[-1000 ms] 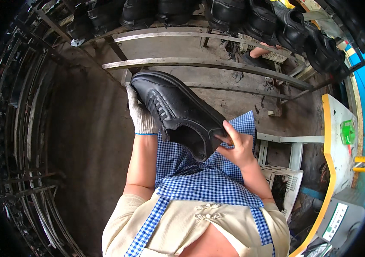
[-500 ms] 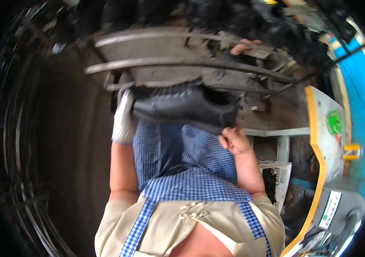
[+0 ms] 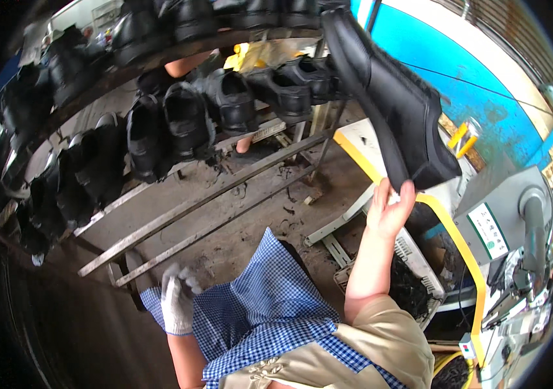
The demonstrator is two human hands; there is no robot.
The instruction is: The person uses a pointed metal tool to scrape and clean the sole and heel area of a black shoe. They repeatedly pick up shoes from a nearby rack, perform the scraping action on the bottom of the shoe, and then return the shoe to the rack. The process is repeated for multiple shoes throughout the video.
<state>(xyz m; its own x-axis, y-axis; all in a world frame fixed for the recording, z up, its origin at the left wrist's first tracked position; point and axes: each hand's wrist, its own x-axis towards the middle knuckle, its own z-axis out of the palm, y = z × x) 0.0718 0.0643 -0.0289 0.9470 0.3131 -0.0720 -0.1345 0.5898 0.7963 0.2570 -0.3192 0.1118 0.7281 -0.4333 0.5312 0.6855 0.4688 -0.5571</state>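
My bare right hand (image 3: 392, 211) grips a black shoe (image 3: 390, 97) at its heel end, between thumb and fingers. The shoe is raised to the upper right, tilted, its toe pointing up toward the shelf end. A white knitted glove covers my left hand (image 3: 179, 299), which hangs low by the blue checked apron (image 3: 270, 279). Grey-tipped fingers on that hand are loosely bent and apart, holding nothing. More black shoes (image 3: 185, 120) stand in rows on the metal rack (image 3: 218, 207) ahead of me.
On the right is a yellow-edged workbench (image 3: 477, 285) beside a grey machine (image 3: 506, 214). Under it sits a white crate (image 3: 422, 259) with dark scraps. Behind stands a blue wall panel (image 3: 471, 84). Part of another person's arm (image 3: 185, 65) shows beyond the rack.
The shoe has gone from in front of my apron, held in both hands, up to the right in my right hand alone. My left hand has let go. The view has turned toward the rack.
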